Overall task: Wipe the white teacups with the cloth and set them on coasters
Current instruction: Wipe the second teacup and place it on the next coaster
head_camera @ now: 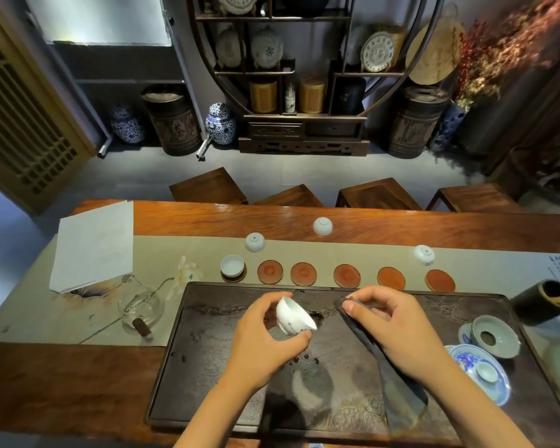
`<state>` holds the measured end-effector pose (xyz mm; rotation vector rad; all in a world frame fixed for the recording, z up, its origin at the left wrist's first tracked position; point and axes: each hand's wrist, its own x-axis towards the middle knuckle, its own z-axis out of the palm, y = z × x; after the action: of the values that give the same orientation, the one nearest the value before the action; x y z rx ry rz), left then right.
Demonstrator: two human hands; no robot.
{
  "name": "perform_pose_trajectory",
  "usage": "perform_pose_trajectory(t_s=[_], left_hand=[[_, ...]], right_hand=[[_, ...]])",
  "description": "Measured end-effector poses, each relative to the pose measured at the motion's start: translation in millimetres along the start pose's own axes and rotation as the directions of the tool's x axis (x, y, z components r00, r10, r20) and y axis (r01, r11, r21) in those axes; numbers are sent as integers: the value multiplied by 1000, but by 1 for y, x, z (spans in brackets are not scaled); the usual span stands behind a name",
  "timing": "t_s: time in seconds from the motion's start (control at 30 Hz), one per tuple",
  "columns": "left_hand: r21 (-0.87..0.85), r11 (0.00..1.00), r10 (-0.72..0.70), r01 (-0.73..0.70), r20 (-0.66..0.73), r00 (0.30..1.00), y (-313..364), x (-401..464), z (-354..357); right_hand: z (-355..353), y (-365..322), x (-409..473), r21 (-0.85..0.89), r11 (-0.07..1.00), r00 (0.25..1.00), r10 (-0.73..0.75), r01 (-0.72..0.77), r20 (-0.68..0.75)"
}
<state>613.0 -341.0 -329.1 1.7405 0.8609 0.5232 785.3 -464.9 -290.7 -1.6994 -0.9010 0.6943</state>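
Left fingers: the left hand (pixel 262 334) curls its fingers (pixel 299 337) round a small white porcelain teacup (pixel 294 316), thumb under the rim, the other fingertips behind the bowl; the cup is tilted, mouth turned right.
Right fingers: the right hand (pixel 392 328) pinches the top of a long dark grey cloth (pixel 398 392) between thumb and forefinger; the cloth hangs down under the palm onto the tray.
Gap: cup and cloth are near one another, not touching.
Beneath: both hands are over a dark rectangular stone tea tray (pixel 207 367) on the brown wooden worktop (pixel 62 383).
Coasters: six round reddish-brown coasters (pixel 346 275) lie in a row just beyond the tray; the leftmost carries an upright white teacup (pixel 232 266).
Farther: three more white teacups (pixel 322 226) sit upside down behind the row, well apart.
Right edge: a blue-and-white saucer (pixel 476 367) and a celadon strainer dish (pixel 495 338) rest on the tray.
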Motion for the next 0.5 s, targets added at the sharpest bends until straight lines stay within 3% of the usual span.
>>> perform_pose_trajectory(t_s=[0.5], left_hand=[[181,981,-68,68,-1,998,-48,74,-12]], right_hand=[[9,2,38,-35,997,998,64,-65,-24]])
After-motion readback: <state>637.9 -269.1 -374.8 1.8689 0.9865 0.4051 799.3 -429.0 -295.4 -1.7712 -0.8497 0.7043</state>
